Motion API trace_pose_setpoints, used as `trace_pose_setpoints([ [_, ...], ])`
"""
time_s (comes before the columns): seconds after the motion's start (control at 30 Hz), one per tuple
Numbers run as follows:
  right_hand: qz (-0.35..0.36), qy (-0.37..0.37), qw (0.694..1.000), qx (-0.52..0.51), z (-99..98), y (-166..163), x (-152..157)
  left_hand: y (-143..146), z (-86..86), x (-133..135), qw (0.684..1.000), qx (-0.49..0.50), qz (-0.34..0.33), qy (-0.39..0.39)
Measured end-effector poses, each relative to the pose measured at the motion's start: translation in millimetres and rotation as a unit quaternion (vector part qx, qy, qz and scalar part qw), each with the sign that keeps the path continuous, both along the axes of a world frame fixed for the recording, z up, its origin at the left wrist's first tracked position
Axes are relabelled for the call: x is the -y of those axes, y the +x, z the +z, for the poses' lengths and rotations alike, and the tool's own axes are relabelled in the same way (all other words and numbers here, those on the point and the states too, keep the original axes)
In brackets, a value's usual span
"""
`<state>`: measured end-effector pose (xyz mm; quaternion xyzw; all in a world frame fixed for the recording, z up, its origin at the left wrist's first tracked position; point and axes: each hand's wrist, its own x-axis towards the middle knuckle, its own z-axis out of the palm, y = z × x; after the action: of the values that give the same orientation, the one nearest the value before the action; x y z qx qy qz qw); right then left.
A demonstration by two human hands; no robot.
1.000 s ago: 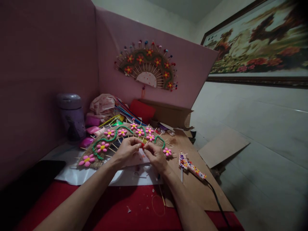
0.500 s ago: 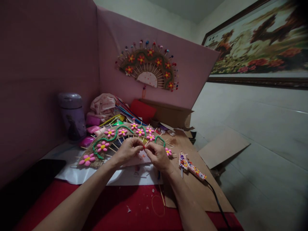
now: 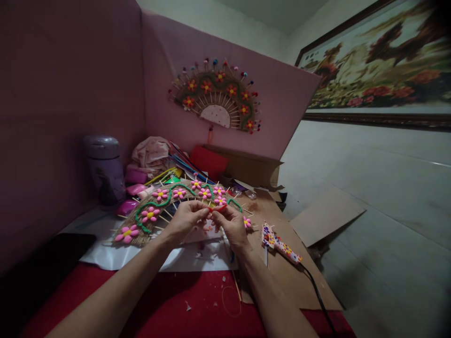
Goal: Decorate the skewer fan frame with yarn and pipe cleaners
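My left hand and my right hand meet fingertip to fingertip over a half-round fan craft of brown twine, wooden sticks, a green wavy cord and pink flowers. Between both sets of fingertips I pinch a small red piece, stretched into a short strip. The fan lies on a white sheet on the red table top. My hands hide the fan's middle.
A finished fan with orange flowers hangs on the pink board behind. A purple flask stands at left beside craft supplies. A patterned glue gun with black cord lies on cardboard at right. A dark phone-like slab lies at left.
Both hands have lifted slightly toward the fan's rim. The red piece between my fingertips now shows longer, pulled out into a strip.
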<state>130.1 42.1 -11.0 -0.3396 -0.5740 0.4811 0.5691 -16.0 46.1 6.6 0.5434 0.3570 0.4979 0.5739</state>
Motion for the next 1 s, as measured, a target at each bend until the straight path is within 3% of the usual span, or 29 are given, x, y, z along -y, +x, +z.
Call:
trace_pose_setpoints([
  [0.17, -0.049, 0.025, 0.997, 0.053, -7.2, -0.1, -2.2, 7.0, -3.1, 1.1, 0.995, -0.054, 0.054, 0.058],
  [0.47, -0.062, -0.031, 0.997, 0.046, -2.1, -3.4, 0.9, 13.9, -7.5, 4.4, 0.984, -0.096, 0.109, 0.104],
  [0.6, -0.125, 0.009, 0.989, 0.073, -5.5, -8.9, 4.1, 17.9, -12.6, 7.6, 0.971, -0.132, 0.14, 0.144],
  [0.73, -0.184, 0.077, 0.969, 0.149, -9.7, -9.8, 4.2, 19.8, -17.3, 11.4, 0.928, -0.22, 0.195, 0.228],
  [0.8, -0.182, 0.104, 0.959, 0.19, -9.6, -6.6, 2.9, 17.9, -18.5, 10.3, 0.922, -0.235, 0.196, 0.239],
  [1.0, -0.141, 0.17, 0.933, 0.285, -5.2, 6.9, -2.1, 8.9, -17.1, -2.1, 0.944, -0.243, 0.129, 0.182],
])
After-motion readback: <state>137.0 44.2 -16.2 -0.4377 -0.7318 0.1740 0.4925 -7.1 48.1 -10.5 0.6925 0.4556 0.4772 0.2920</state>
